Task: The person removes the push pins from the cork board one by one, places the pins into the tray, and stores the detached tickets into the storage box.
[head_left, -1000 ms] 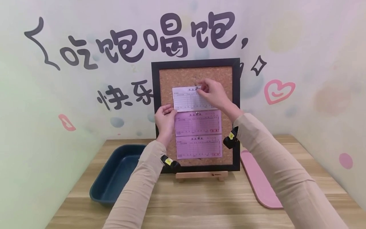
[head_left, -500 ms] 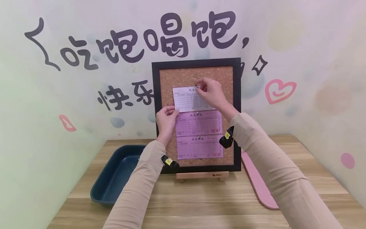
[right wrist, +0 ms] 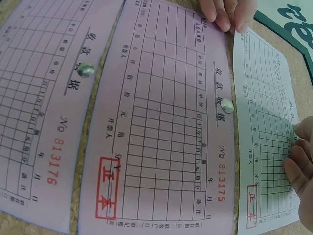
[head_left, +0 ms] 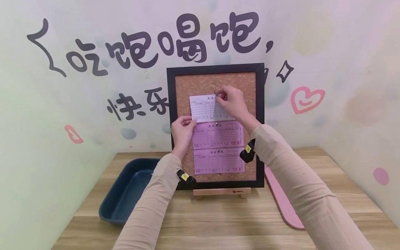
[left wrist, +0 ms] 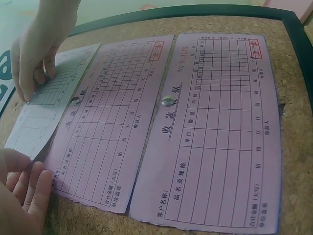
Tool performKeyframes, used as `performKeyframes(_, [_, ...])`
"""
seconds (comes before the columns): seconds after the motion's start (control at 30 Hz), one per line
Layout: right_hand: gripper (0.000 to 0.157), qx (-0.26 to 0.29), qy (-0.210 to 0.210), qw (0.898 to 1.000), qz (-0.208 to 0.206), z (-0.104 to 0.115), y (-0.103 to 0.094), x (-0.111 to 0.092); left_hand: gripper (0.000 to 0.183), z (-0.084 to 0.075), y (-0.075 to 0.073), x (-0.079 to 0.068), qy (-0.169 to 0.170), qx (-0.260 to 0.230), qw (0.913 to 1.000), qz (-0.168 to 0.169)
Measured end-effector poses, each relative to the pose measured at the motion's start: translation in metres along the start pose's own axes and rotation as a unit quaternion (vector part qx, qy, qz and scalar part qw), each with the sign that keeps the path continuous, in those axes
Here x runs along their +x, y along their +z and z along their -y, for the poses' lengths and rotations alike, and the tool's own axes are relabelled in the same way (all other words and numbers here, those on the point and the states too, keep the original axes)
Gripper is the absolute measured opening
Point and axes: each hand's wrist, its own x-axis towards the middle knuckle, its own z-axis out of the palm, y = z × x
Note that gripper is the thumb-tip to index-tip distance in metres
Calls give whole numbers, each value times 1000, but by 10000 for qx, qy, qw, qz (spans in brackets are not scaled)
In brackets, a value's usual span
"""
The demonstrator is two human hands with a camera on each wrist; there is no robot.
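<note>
A white receipt slip (head_left: 203, 108) lies flat against the framed cork board (head_left: 200, 83), above two pink receipt slips (head_left: 203, 135). At the white slip's top middle, my right hand (head_left: 232, 100) pinches a small tack between thumb and forefinger; in the left wrist view a glint of the tack (left wrist: 28, 103) shows at the fingertips. My left hand (head_left: 182, 132) holds the white slip's lower left corner by thumb and fingers, close to the upper pink slip. Round clear-headed tacks (right wrist: 226, 105) fix both pink slips. The right hand hides the white slip's right part.
The board leans on a small wooden easel (head_left: 222, 191) on the wooden table (head_left: 218, 222). A dark blue tray (head_left: 107, 205) sits to the left, partly behind my left sleeve. On the right lies a pink tray (head_left: 289, 211), mostly covered by my right sleeve.
My left hand has shifted slightly right along the white slip's lower left corner. My right hand stays at the tack, its forearm a little lower than one second ago.
</note>
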Motion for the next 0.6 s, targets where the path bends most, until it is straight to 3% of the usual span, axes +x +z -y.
performKeyframes(0.6, [13,-286,251,9993,-6,7,1,3,16,-3,-1,0,8,210,9998,20])
